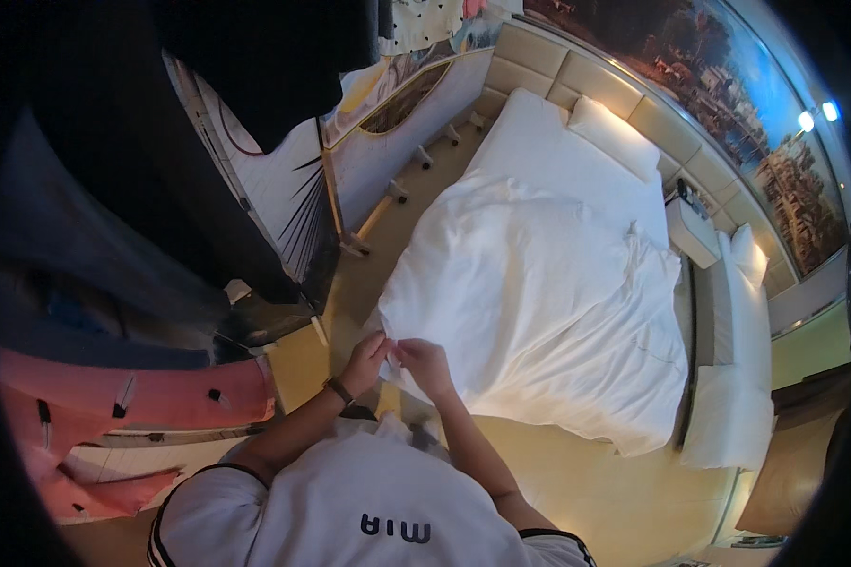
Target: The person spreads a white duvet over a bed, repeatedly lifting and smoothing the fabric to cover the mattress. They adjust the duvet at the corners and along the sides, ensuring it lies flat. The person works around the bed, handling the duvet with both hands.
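Observation:
A rumpled white duvet spreads over the near part of the bed and hangs past its foot edge. At its near left corner, my left hand pinches the edge of the cloth, with a dark watch on the wrist. Close beside it, my right hand is closed on the same edge, the fingertips of the two hands almost meeting. The exact fold between the fingers is too small to make out. Further up lies a smooth white sheet, with a white pillow against the padded headboard.
Right of the bed stands a white nightstand with a dark device on top. Beyond it is a second bed with white bedding. Dark clothes, a pink dotted cloth and wheeled panels line the left side.

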